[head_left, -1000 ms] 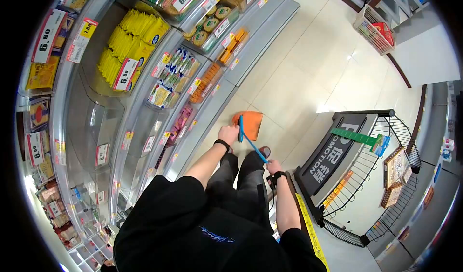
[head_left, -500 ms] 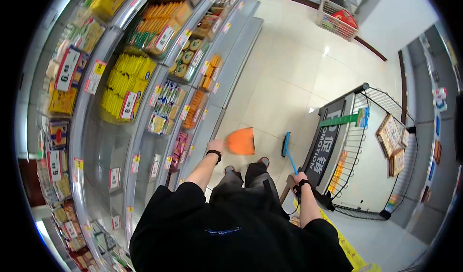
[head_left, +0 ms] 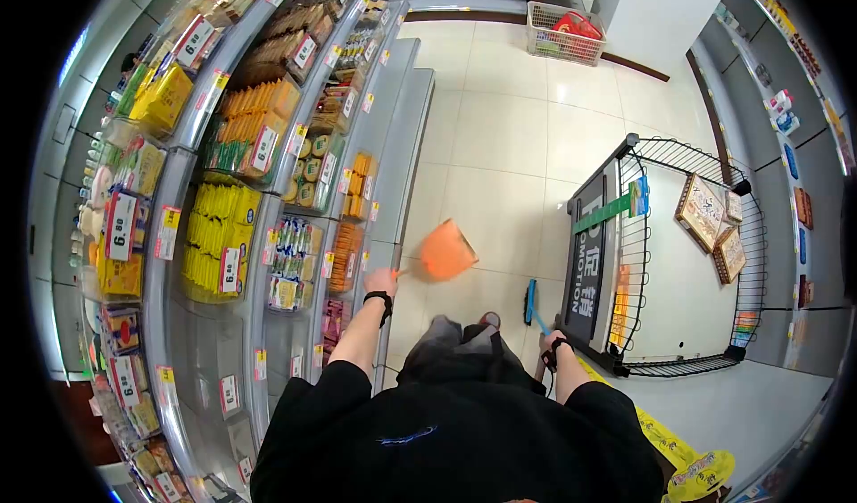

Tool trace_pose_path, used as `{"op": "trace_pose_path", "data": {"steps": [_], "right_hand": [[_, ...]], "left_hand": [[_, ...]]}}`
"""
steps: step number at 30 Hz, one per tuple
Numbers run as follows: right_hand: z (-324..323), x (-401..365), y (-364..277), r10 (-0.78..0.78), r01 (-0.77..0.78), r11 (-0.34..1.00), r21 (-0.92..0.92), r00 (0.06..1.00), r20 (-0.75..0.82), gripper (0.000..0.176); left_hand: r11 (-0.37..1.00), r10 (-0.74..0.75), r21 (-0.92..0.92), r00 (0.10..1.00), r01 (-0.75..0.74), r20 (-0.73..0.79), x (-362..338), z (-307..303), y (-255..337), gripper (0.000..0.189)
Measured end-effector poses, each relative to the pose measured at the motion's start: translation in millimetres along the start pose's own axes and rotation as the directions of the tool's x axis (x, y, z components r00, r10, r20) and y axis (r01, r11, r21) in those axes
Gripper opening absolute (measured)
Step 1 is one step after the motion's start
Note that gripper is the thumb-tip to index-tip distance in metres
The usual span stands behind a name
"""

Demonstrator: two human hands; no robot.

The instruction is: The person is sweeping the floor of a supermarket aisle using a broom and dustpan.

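Observation:
My left hand is closed round the handle of an orange dustpan, whose pan hangs over the tiled floor ahead of my feet. My right hand grips the blue handle of a small broom. The dark bristles of the broom are at floor level, to the right of my shoes and beside the promotion stand. Dark bands circle both wrists. Between dustpan and broom lies a stretch of pale tile.
Shelves with packaged snacks and price tags line my left. On the right stands a black wire promotion bin with a few boxes inside. A white basket with a red item sits at the far end, beside a white pillar.
The view has turned, and the shelves and bin have shifted left in it. The dustpan has tilted, and its handle now shows. Both hands keep their holds.

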State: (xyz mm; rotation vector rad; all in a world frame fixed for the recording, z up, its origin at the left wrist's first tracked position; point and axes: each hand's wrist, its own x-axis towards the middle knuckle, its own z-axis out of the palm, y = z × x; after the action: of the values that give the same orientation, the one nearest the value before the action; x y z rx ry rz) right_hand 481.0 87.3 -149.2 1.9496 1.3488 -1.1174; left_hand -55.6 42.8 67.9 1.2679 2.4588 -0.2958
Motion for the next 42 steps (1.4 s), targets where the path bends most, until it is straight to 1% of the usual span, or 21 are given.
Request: {"op": "trace_pose_path", "data": {"steps": [5, 8, 11, 12, 13, 15, 17, 19, 20, 21, 22, 24, 27, 28, 29, 31, 32, 37, 40, 41, 42], "right_hand": [[-41.2, -29.5, -34.6, 0.072, -0.079, 0.996, 0.042, 0.984, 0.162, 0.019], [-125.7, -140.1, -118.3, 0.042, -0.032, 0.998, -0.053, 0.979, 0.198, 0.017], [-115.3, -73.9, -105.6, 0.167, -0.193, 0.973, 0.126, 0.968, 0.188, 0.017], [-85.4, -17.4, -89.5, 0.106, -0.132, 0.983, 0.126, 0.975, 0.194, 0.021], [-108.2, -39.5, -108.1, -0.013, 0.029, 0.992, -0.121, 0.992, 0.126, 0.018], [-118.8, -17.5, -101.6, -0.029, 0.054, 0.974, -0.218, 0.993, 0.118, 0.019], [-103.4, 36.9, -86.2, 0.087, -0.074, 0.99, -0.122, 0.991, 0.101, 0.025], [-129.5, 11.0, -109.5, 0.067, -0.057, 0.993, -0.099, 0.993, 0.097, 0.023], [-138.9, 5.6, -120.8, 0.013, 0.009, 0.978, -0.209, 0.995, 0.101, 0.02], [-117.6, 79.4, -85.3, -0.053, 0.115, 0.915, -0.387, 0.984, 0.168, 0.022], [-121.7, 67.7, -94.5, 0.012, 0.033, 0.951, -0.309, 0.99, 0.141, 0.023], [-139.8, 35.2, -130.2, 0.146, -0.132, 0.982, -0.133, 0.984, 0.103, 0.025], [-117.6, 86.6, -114.7, 0.167, -0.166, 0.986, 0.018, 0.986, -0.025, 0.026], [-168.7, 6.6, -170.6, 0.253, -0.318, 0.911, 0.261, 0.934, 0.254, 0.026], [-179.1, -1.3, -191.9, 0.263, -0.268, 0.962, 0.058, 0.962, 0.079, 0.028], [-168.2, 45.8, -187.5, 0.24, -0.243, 0.969, 0.053, 0.969, 0.058, 0.028], [-132.7, 120.0, -152.4, 0.223, -0.244, 0.956, 0.164, 0.965, 0.138, 0.023], [-270.9, 55.3, -255.4, 0.238, -0.241, 0.965, 0.104, 0.971, 0.035, 0.021], [-291.5, 120.9, -266.6, 0.182, -0.189, 0.947, 0.259, 0.982, 0.052, 0.028], [-311.7, 134.2, -276.2, 0.189, -0.228, 0.932, 0.282, 0.969, 0.159, 0.029], [-318.1, 163.7, -276.8, 0.153, -0.162, 0.96, 0.23, 0.987, 0.058, 0.029]], "left_hand": [[0.998, -0.002, -0.055, 0.992, -0.005, -0.123, 33.3, -5.1, -2.9, 0.023], [0.996, -0.034, -0.088, 0.995, 0.025, -0.096, 60.4, -8.3, -7.9, 0.02], [0.989, -0.048, -0.14, 0.997, 0.041, -0.053, 83.9, -18.0, -7.6, 0.017], [0.992, -0.043, -0.121, 0.996, 0.034, -0.078, 100.7, -20.6, -10.8, 0.016], [0.993, -0.037, -0.113, 0.995, 0.026, -0.096, 114.7, -21.6, -9.1, 0.015], [0.987, -0.048, -0.155, 0.997, 0.039, -0.054, 134.8, -35.3, 1.7, 0.014], [0.985, -0.038, -0.17, 0.999, 0.035, -0.014, 165.6, -37.4, 1.5, 0.015], [0.982, -0.011, -0.191, 0.999, 0.004, -0.038, 183.5, -48.3, 2.8, 0.019], [0.978, 0.01, -0.209, 0.999, -0.018, -0.043, 192.9, -57.0, 7.3, 0.025], [0.975, 0.028, -0.22, 0.998, -0.039, -0.052, 203.6, -67.2, 9.7, 0.032], [0.988, 0.014, -0.157, 1.0, -0.014, -0.004, 216.4, -71.4, 13.0, 0.018], [0.991, 0.051, -0.121, 0.999, -0.049, 0.011, 243.3, -79.5, 20.0, 0.018], [0.992, 0.071, -0.103, 0.997, -0.068, 0.025, 274.3, -100.6, 42.9, 0.018], [0.993, 0.066, -0.097, 0.997, -0.063, 0.029, 283.4, -106.7, 47.0, 0.019], [0.994, 0.059, -0.093, 0.998, -0.058, 0.009, 296.3, -108.8, 50.2, 0.019], [0.994, 0.046, -0.102, 0.998, -0.05, -0.039, 327.7, -107.4, 66.5, 0.019], [0.994, 0.06, -0.092, 0.998, -0.063, -0.035, 343.2, -110.3, 73.5, 0.018], [0.997, 0.044, -0.063, 0.999, -0.043, 0.017, 407.9, -156.6, 129.5, 0.021], [0.999, 0.029, -0.031, 0.999, -0.028, 0.036, 436.7, -192.8, 157.1, 0.023], [0.999, 0.028, -0.024, 0.999, -0.027, 0.04, 447.4, -205.1, 167.9, 0.023], [0.992, 0.091, -0.085, 0.996, -0.091, -0.007, 454.9, -212.5, 178.7, 0.028]]}}
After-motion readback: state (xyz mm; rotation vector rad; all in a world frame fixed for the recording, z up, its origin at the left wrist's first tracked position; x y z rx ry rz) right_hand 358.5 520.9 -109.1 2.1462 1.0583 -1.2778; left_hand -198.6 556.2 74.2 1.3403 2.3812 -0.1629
